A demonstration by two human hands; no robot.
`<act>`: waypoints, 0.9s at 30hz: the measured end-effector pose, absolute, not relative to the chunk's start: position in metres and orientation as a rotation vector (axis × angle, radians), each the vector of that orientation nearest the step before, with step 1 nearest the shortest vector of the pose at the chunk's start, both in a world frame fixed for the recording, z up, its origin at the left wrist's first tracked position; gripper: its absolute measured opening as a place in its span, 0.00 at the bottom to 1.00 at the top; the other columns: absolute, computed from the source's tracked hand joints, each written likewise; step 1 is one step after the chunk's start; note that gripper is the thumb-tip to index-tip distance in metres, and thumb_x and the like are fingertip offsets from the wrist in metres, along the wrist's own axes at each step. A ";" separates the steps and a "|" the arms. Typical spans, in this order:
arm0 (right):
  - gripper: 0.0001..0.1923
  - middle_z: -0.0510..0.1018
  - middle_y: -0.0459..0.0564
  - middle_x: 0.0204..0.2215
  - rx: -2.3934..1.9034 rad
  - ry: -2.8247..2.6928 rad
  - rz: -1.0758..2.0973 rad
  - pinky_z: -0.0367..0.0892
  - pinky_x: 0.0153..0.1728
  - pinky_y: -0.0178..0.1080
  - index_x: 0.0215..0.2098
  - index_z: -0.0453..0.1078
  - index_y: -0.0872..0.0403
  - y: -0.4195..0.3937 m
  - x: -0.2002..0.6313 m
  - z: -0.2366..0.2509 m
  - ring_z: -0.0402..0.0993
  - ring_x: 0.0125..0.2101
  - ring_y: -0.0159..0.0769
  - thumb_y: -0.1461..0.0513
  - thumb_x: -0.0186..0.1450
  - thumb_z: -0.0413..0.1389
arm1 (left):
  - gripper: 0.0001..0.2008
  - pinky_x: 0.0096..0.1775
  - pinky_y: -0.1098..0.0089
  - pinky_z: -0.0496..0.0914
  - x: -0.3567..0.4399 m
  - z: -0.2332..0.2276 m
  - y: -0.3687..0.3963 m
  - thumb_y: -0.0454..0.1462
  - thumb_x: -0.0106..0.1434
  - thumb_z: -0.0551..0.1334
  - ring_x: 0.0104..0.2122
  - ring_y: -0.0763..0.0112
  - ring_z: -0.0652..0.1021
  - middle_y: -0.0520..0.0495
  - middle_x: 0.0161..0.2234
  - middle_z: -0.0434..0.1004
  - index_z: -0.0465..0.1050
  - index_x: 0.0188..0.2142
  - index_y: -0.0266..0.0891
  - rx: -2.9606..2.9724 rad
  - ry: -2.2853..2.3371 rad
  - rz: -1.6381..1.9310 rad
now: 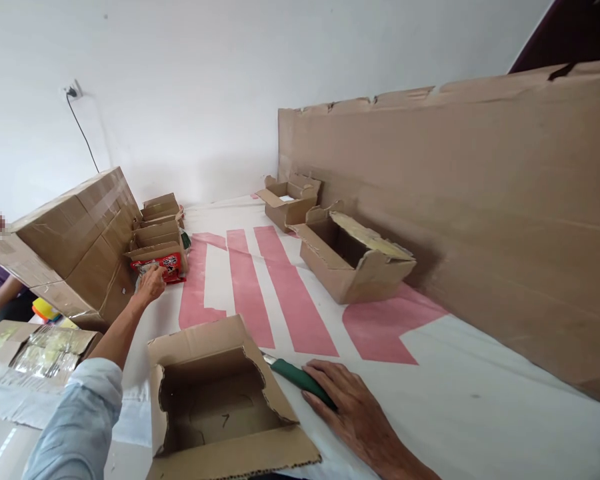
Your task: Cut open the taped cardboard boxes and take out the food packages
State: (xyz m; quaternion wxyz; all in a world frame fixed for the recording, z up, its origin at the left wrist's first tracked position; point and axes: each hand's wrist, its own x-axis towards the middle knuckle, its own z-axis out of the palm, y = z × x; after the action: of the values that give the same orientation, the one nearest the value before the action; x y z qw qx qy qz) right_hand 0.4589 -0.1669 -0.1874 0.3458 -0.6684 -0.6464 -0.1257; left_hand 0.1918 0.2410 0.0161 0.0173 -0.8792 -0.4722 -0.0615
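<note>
My left hand [151, 283] reaches forward to the left, its fingers closed at the front of a red printed packet [171, 268]. The packet rests against an open cardboard box [153, 250] in a short row beside stacked cartons. On the cloth at the lower right, my right hand [347, 407] is closed over a green-handled knife [303, 381]. Its pale metal end points to the far left and meets the edge of a nearer open box [230, 450]. That box stands between my arms, with a bare inside and a small dark mark on its bottom.
Two open boxes, one nearer [340, 277] and one farther [287, 212], stand by a tall cardboard panel [455, 200]. Taped cartons [80, 233] are stacked at left, with a person [0, 287] behind them. The white cloth [430, 413] has large pink print.
</note>
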 end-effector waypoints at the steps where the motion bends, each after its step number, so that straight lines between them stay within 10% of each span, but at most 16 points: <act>1: 0.19 0.84 0.57 0.50 -1.732 -1.676 -0.326 0.74 0.47 0.47 0.56 0.77 0.50 -0.166 0.459 -0.188 0.81 0.48 0.47 0.50 0.79 0.51 | 0.15 0.55 0.58 0.73 0.190 0.028 0.231 0.33 0.66 0.63 0.53 0.52 0.79 0.38 0.52 0.81 0.81 0.51 0.42 -2.768 -1.435 -0.221; 7: 0.20 0.84 0.57 0.51 -1.724 -1.648 -0.279 0.73 0.50 0.48 0.55 0.78 0.51 -0.162 0.458 -0.191 0.80 0.50 0.47 0.48 0.78 0.52 | 0.17 0.42 0.68 0.74 0.172 0.112 0.097 0.50 0.73 0.60 0.40 0.63 0.82 0.46 0.42 0.86 0.84 0.45 0.42 -3.148 -1.116 -0.362; 13: 0.20 0.84 0.57 0.50 -1.725 -1.622 -0.210 0.74 0.50 0.48 0.54 0.78 0.50 -0.158 0.455 -0.187 0.80 0.50 0.48 0.49 0.77 0.53 | 0.36 0.53 0.54 0.74 0.153 0.100 -0.052 0.66 0.57 0.69 0.52 0.43 0.81 0.38 0.51 0.84 0.77 0.56 0.49 -3.284 -0.922 0.257; 27: 0.13 0.83 0.56 0.48 -1.722 -1.602 -0.202 0.74 0.47 0.47 0.50 0.78 0.50 -0.155 0.451 -0.179 0.80 0.47 0.47 0.56 0.75 0.54 | 0.19 0.56 0.55 0.72 0.143 0.067 0.104 0.38 0.67 0.69 0.56 0.49 0.81 0.39 0.56 0.80 0.71 0.56 0.46 -2.591 -1.238 0.406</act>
State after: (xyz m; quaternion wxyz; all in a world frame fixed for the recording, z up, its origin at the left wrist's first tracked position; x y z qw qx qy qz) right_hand 0.4511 -0.1549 -0.1790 0.3809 -0.6745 -0.6275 -0.0791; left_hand 0.1433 0.1038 0.0674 0.1202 -0.8869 -0.4238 0.1390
